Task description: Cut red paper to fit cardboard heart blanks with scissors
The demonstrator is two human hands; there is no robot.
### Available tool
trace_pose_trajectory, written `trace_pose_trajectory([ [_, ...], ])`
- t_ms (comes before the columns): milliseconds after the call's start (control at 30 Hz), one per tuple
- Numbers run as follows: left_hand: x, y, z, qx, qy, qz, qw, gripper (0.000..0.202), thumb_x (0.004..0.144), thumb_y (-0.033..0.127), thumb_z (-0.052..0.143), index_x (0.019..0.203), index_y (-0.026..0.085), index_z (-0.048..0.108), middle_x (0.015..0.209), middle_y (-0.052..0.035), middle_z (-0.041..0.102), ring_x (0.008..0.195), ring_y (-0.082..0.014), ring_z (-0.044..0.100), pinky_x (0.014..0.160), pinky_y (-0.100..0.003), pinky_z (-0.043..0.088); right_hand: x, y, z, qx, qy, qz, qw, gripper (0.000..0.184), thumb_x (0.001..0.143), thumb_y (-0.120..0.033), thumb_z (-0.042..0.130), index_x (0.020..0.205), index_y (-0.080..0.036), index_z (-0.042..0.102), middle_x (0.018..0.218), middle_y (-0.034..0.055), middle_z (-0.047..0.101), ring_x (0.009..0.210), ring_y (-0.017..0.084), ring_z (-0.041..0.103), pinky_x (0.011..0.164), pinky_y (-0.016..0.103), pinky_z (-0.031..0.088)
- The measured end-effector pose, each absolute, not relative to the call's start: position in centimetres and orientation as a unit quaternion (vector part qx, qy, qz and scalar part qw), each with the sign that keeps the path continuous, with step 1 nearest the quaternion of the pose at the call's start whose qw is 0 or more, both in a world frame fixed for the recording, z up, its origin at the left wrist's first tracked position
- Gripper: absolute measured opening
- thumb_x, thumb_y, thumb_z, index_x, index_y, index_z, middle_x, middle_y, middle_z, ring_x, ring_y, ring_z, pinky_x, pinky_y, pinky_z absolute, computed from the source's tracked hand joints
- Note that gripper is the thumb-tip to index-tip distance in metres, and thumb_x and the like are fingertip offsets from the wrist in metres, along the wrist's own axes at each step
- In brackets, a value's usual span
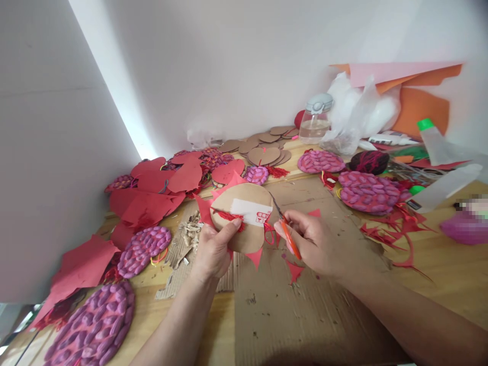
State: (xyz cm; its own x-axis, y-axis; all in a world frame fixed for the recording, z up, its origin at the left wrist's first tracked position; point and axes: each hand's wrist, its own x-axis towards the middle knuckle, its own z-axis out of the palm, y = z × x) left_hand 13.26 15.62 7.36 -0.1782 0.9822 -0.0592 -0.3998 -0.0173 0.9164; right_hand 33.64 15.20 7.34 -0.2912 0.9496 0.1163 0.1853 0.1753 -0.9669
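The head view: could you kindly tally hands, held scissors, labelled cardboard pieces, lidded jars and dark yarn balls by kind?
Left hand and right hand: 2
Orange-handled scissors: 1
White-labelled brown cardboard piece: 1
Clear, grey-lidded jar: 1
Dark magenta-streaked yarn ball: 1
Total: 6

1. A rounded cardboard piece (244, 191), bearing a white label (244, 210), is held by the left hand (215, 250), whose thumb is placed at a red tassel (229, 216).
2. Orange-handled scissors (290, 240) are gripped in the right hand (311, 241), the blades directed toward the piece's right edge.
3. Pointed red flaps (254, 258) are seen beyond the piece's rim.
4. A corrugated sheet (282, 315) is laid below, on a wooden table (217, 330).
5. Pink-and-purple studded discs (145, 249) and red sheets (84, 262) are spread at left.
6. Brown cardboard shapes (263, 155) are overlapped near the wall (244, 66), beside a lidded jar (314, 125).
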Motion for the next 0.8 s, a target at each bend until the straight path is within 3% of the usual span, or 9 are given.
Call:
trace_pose_trajectory([
  [333,12.53,15.92,7.93,0.344,0.432,0.612,0.567,0.041,0.059,0.025,0.091,0.095,0.015,0.074,0.094,-0.0117,0.078,0.094,-0.0305,0.074,0.086,-0.039,0.060,33.70,15.28,6.97,-0.445,-0.643,0.488,0.388,0.037,0.092,-0.048,0.062,0.072,-0.022,0.046,0.055,-0.0085,0.034,0.049,0.008,0.028,0.044,0.024,0.018],
  [633,12.49,15.79,7.95,0.351,0.445,0.602,0.563,0.035,0.059,0.027,0.091,0.088,0.017,0.074,0.085,-0.0098,0.078,0.093,-0.0305,0.074,0.085,-0.039,0.060,33.85,15.34,6.74,-0.436,-0.633,0.511,0.386,0.038,0.093,-0.050,0.060,0.073,-0.022,0.044,0.057,-0.0086,0.033,0.049,0.007,0.026,0.046,0.025,0.016],
  [800,12.30,15.92,7.99,0.352,0.441,0.612,0.555,0.040,0.059,0.025,0.091,0.094,0.016,0.074,0.092,-0.0107,0.078,0.091,-0.0289,0.074,0.084,-0.036,0.060,33.89,15.36,6.97,-0.438,-0.645,0.496,0.383,0.038,0.094,-0.049,0.059,0.072,-0.021,0.045,0.057,-0.0085,0.033,0.050,0.008,0.027,0.046,0.024,0.017],
])
